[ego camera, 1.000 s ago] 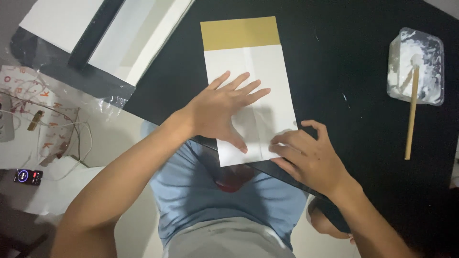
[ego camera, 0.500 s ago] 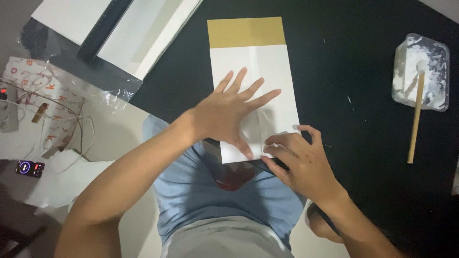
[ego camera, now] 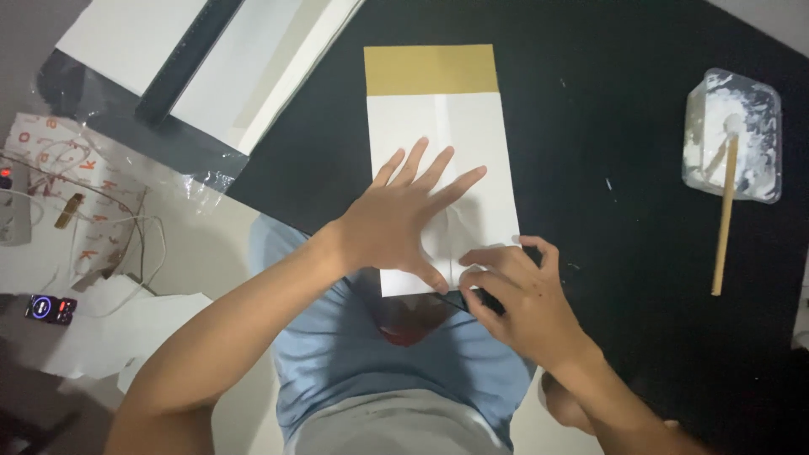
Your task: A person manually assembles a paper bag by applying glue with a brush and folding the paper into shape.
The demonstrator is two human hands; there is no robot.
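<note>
White paper sheet (ego camera: 438,135) with a tan-gold band (ego camera: 430,70) across its far end, laid lengthwise on the black work surface (ego camera: 607,101), near edge at the surface's front lip just above the lap. Pinned flat by the left hand (ego camera: 403,226), palm down, fingers spread wide and pointing away across the lower half of the sheet, nothing gripped. Pressed at the near right corner by the right hand (ego camera: 516,291), fingers curled narrow with the tips bearing on the paper's edge right beside the left thumb; whether any paper was pinched between them could not be told. Well apart to the right, a clear plastic tub (ego camera: 731,135) smeared with white paste, a wooden stick (ego camera: 725,219) leaning out of it onto the black surface. Up at the far left, white boards (ego camera: 126,38) in clear wrapping. Off the surface at left, tangled white cables (ego camera: 118,244) and a small dark device (ego camera: 50,308) with lit dots.
</note>
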